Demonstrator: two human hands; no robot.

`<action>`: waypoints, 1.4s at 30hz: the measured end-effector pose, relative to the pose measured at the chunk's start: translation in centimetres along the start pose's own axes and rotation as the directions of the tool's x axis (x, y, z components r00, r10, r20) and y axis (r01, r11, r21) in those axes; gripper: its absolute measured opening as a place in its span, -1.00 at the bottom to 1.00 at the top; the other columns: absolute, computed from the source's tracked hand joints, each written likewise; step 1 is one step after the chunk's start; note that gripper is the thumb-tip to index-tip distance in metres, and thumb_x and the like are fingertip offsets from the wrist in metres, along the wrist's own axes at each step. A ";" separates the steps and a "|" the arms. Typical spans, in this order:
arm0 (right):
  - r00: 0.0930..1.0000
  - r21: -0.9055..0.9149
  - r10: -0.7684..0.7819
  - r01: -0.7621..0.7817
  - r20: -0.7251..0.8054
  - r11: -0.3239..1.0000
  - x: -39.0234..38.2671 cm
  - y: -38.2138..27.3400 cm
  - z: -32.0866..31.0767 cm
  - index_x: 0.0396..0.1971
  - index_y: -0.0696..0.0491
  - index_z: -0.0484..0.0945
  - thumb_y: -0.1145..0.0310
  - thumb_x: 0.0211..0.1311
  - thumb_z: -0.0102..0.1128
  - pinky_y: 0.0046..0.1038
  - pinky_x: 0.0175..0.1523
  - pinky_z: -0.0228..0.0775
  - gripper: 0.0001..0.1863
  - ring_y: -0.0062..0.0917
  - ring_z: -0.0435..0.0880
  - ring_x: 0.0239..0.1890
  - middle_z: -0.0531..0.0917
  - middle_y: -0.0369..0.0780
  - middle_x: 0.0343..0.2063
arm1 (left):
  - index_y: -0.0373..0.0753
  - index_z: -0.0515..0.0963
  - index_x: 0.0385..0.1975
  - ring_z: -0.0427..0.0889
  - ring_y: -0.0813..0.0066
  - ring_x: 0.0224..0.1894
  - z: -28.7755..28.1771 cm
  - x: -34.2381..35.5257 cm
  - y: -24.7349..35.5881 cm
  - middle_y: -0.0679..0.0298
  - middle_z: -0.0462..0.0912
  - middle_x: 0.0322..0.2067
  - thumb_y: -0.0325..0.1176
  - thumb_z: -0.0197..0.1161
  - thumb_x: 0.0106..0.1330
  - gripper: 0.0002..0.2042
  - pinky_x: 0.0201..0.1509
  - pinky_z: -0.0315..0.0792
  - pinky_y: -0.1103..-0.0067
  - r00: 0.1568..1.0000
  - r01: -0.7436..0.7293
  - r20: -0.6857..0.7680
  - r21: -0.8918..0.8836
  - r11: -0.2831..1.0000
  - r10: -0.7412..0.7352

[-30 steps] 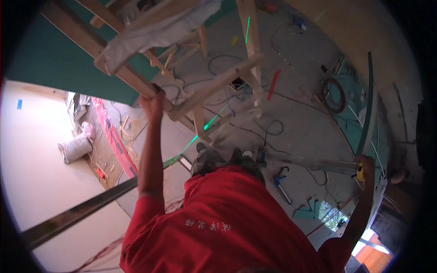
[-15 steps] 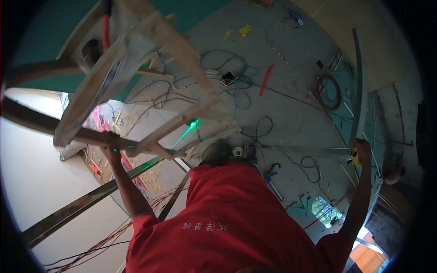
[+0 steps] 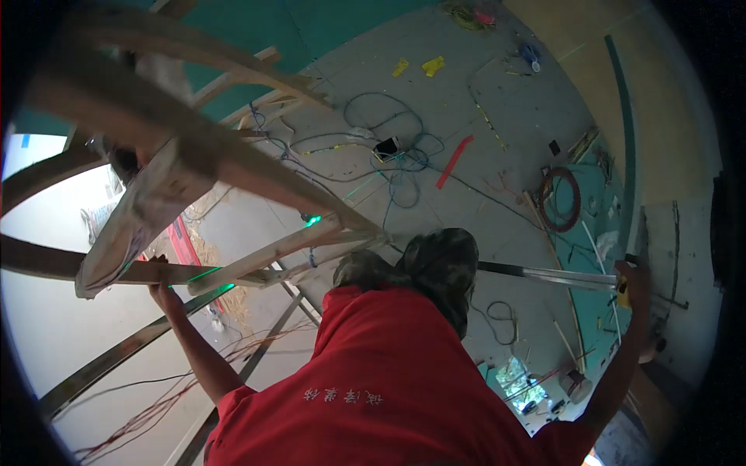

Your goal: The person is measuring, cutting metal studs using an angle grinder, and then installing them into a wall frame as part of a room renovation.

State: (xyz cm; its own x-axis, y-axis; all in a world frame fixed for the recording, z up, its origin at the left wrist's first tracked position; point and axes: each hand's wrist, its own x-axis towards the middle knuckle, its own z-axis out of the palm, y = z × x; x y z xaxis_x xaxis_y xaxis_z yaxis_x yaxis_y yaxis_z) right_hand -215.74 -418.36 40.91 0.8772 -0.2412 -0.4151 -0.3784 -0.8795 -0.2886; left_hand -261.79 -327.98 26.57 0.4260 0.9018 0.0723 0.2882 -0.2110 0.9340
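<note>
Head: hands (both closed) on ladder

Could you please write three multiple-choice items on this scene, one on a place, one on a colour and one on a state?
1. Where is the left hand?
A. on a rail of the wooden ladder
B. on the floor
C. in a pocket

2. What colour is the shirt?
A. blue
B. red
C. white

3. What is the right hand doing?
A. hanging free
B. resting on the shirt
C. gripping the end of a long metal strip

Key: 1 A, the fingers wrap the wooden rail from below. 2 B, the cloth is plainly red. 3 C, the strip runs straight into the closed hand.
</note>
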 end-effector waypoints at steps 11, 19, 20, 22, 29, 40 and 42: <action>0.957 -0.217 -0.290 0.284 0.006 0.934 21.0 -6.1 -6.8 -0.10 0.09 0.55 0.34 -0.13 0.36 -0.37 -0.06 0.45 -0.52 -0.36 0.64 -0.23 0.66 -0.18 -0.28 | -0.44 0.49 0.02 0.61 0.30 -0.12 32.9 -24.9 4.2 0.11 0.64 -0.17 -0.51 0.15 0.29 -0.69 0.02 0.48 0.44 0.895 -0.191 -0.424 -0.088 0.978 0.136; 0.861 -0.205 -0.501 0.507 0.082 0.837 32.3 -8.1 -12.0 -0.18 0.02 0.55 0.44 -0.21 0.41 -0.29 -0.02 0.47 -0.55 -0.30 0.67 -0.16 0.67 -0.17 -0.24 | -0.37 0.47 -0.02 0.54 0.54 -0.33 60.4 -16.0 18.2 0.25 0.58 -0.34 -0.48 0.14 0.26 -0.71 -0.16 0.43 0.64 0.956 -0.036 -0.288 -0.324 0.945 -0.062; 0.855 -0.210 -0.513 0.517 0.076 0.830 32.8 -9.1 -12.4 -0.18 0.02 0.55 0.44 -0.21 0.41 -0.29 -0.02 0.47 -0.55 -0.30 0.67 -0.16 0.67 -0.17 -0.24 | -0.37 0.46 -0.02 0.54 0.53 -0.34 61.0 -13.9 18.5 0.24 0.58 -0.34 -0.45 0.13 0.27 -0.70 -0.18 0.44 0.63 0.930 0.014 -0.335 -0.380 0.925 -0.151; 0.830 -0.237 -0.540 0.557 0.138 0.796 33.8 -11.6 -12.8 -0.21 0.02 0.53 0.46 -0.24 0.45 -0.29 -0.03 0.48 -0.54 -0.30 0.67 -0.18 0.66 -0.19 -0.25 | -0.36 0.46 -0.04 0.53 0.51 -0.37 60.8 -8.8 17.5 0.22 0.58 -0.34 -0.38 0.11 0.29 -0.71 -0.23 0.44 0.61 0.846 0.014 -0.448 -0.522 0.853 -0.288; 0.813 -0.393 -0.563 0.570 0.147 0.721 35.8 -22.9 -11.3 -0.18 0.01 0.51 0.45 -0.32 0.52 -0.31 -0.01 0.48 -0.45 -0.33 0.67 -0.19 0.65 -0.21 -0.23 | -0.19 0.46 -0.10 0.51 0.45 -0.25 56.7 12.4 10.2 0.26 0.57 -0.27 -0.09 0.08 0.30 -0.67 -0.18 0.39 0.47 0.737 0.056 -0.437 -0.721 0.691 -0.516; 0.747 -0.591 -0.599 0.630 0.287 0.503 38.1 -48.0 0.3 0.07 0.06 0.41 0.23 -0.37 0.55 -0.24 0.01 0.49 -0.17 -0.22 0.63 -0.10 0.58 -0.13 -0.11 | -0.23 0.40 -0.55 0.46 0.40 -0.56 49.1 35.7 1.5 0.27 0.42 -0.64 -0.33 0.18 0.18 -0.84 -0.39 0.39 0.50 0.870 0.035 -0.262 -0.813 0.582 -0.418; 0.746 -0.608 -0.586 0.634 0.317 0.478 38.0 -52.7 2.1 0.08 0.07 0.40 0.23 -0.38 0.55 -0.24 0.00 0.49 -0.14 -0.22 0.63 -0.10 0.58 -0.12 -0.12 | -0.22 0.40 -0.57 0.45 0.42 -0.56 47.7 37.9 0.6 0.27 0.44 -0.63 -0.33 0.15 0.20 -0.83 -0.40 0.38 0.52 0.826 0.061 -0.305 -0.788 0.613 -0.474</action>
State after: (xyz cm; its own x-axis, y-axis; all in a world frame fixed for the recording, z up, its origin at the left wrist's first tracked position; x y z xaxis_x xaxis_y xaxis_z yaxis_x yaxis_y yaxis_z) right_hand -163.07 -380.30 38.49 0.7821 0.4653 -0.4145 0.5548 -0.8228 0.1234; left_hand -204.59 -311.92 13.20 -0.0463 0.9599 -0.2766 -0.4734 0.2228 0.8522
